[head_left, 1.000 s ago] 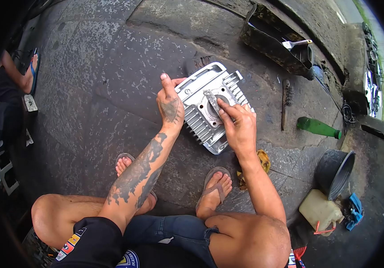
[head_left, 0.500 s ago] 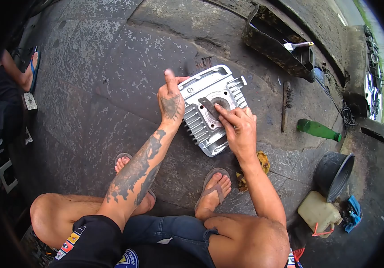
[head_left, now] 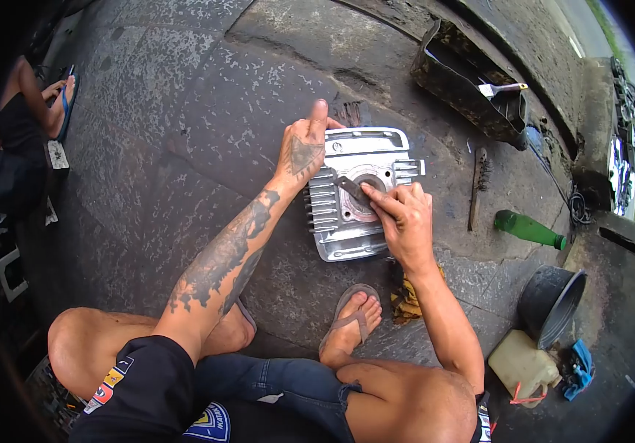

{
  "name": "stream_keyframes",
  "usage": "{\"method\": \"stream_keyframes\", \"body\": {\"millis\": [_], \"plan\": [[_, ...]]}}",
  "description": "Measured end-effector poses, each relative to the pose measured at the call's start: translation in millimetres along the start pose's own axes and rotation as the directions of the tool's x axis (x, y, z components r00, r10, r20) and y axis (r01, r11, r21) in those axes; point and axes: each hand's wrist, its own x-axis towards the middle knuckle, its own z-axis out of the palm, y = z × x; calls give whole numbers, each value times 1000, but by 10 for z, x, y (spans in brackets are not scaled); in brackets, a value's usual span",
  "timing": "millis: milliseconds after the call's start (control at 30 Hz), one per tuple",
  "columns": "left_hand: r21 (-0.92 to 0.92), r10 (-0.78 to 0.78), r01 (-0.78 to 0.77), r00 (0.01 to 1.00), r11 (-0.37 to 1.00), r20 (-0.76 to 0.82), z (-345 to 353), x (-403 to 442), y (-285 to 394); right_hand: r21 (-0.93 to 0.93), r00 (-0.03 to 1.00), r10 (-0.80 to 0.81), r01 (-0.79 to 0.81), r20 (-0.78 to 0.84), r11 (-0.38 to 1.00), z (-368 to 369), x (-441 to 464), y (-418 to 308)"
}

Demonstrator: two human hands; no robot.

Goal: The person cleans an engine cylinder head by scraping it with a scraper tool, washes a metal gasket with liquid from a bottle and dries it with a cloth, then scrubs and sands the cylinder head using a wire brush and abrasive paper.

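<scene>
A silvery finned engine cylinder head (head_left: 365, 140) is held up in front of me, its round port and bolt holes facing me. My left hand (head_left: 304, 151) grips its left upper edge, thumb pointing up and the other fingers hidden behind the part. In my right hand (head_left: 404, 210) a flat dark metal scraper blade (head_left: 350, 187) is pinched between thumb and fingers. The blade lies across the port, touching or just over the flange around it; I cannot tell which.
On the right lie a black cut-open container (head_left: 465, 96) with a paintbrush (head_left: 500, 89), a wire brush (head_left: 478, 188), a green bottle (head_left: 529, 229), a black basin (head_left: 546, 299), a jerrycan (head_left: 523, 363) and a yellowish cloth (head_left: 407, 304). Another person's foot (head_left: 69, 96) shows at far left.
The cylinder head has turned slightly and sits a little further right and lower in view. The scraper blade has shifted slightly down over the port with my right hand.
</scene>
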Motion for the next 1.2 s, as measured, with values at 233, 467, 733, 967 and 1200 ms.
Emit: {"method": "stream_keyframes", "body": {"millis": [233, 467, 733, 967, 1200], "plan": [[-21, -24, 24, 999, 999, 25, 25, 27, 5, 5, 990, 111, -111, -86, 994, 86, 0, -68], [-200, -73, 84, 995, 976, 62, 33, 41, -109, 38, 974, 179, -175, -141, 984, 196, -45, -219], [-254, -63, 72, 997, 964, 43, 40, 32, -155, 17, 990, 77, -75, -117, 997, 179, -20, -165], [-253, -84, 97, 995, 963, 61, 48, 38, -153, 21, 994, 57, -55, -93, 998, 143, 3, -115], [-201, -74, 79, 997, 976, 30, 36, 15, -108, -2, 999, 38, -38, -36, 999, 102, -135, -203]]}}
